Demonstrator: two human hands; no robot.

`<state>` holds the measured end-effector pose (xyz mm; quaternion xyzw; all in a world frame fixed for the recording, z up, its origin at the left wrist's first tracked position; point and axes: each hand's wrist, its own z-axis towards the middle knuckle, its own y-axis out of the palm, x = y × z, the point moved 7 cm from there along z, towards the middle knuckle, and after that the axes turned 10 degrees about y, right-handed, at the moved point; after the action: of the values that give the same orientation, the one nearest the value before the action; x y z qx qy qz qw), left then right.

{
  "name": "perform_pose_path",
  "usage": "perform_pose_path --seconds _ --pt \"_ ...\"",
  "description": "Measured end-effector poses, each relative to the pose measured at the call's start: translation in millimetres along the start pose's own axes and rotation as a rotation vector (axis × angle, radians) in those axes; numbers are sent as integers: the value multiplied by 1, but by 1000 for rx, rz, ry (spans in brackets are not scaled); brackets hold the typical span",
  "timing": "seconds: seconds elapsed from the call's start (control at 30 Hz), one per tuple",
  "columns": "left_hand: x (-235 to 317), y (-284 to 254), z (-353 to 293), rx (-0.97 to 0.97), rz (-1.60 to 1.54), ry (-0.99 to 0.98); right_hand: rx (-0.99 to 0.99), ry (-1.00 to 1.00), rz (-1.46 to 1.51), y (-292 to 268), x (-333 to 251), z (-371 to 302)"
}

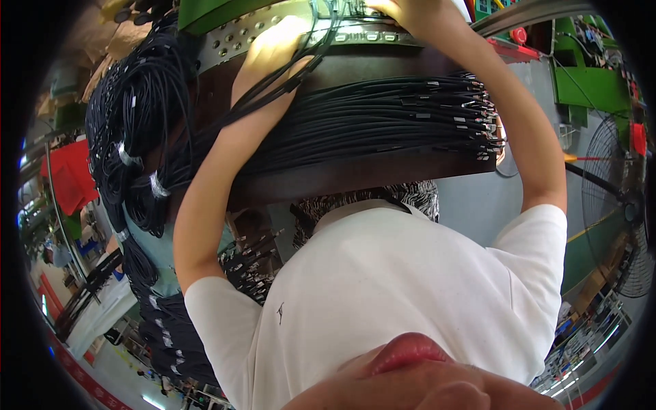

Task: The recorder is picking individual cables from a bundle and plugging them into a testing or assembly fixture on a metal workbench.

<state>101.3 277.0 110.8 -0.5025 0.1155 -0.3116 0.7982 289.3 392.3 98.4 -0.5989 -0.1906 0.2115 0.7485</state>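
My left hand reaches to the metal fixture at the top, closed around a few black cables that trail back over my wrist. Bright light washes out its fingers. On the right, my right hand is at the fixture's far side, its fingers bent in; the top edge cuts it off, and what they pinch cannot be made out. The metal fixture has a row of small ports along its front and round studs at its left. Below it lies a wide bundle of black cables, their metal connectors pointing right.
Coiled black cables, tied in places, hang at the left of the dark brown bench. More cable ends show beneath my left arm. A fan stands at the right, near green equipment. A red sheet hangs far left.
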Motion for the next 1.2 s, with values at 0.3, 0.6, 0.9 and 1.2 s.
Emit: perform_pose_path --seconds 0.3,0.6,0.9,1.2 --pt "21 -48 -58 -234 -106 -113 311 578 207 -69 90 -241" --pt "3 -66 -60 -83 -282 -262 348 86 406 -59 -32 -232" --pt "48 -9 -12 -984 -1146 -476 426 142 323 -53 -31 -238" --pt "156 60 87 -934 -1401 -309 346 162 608 -71 -25 -233"
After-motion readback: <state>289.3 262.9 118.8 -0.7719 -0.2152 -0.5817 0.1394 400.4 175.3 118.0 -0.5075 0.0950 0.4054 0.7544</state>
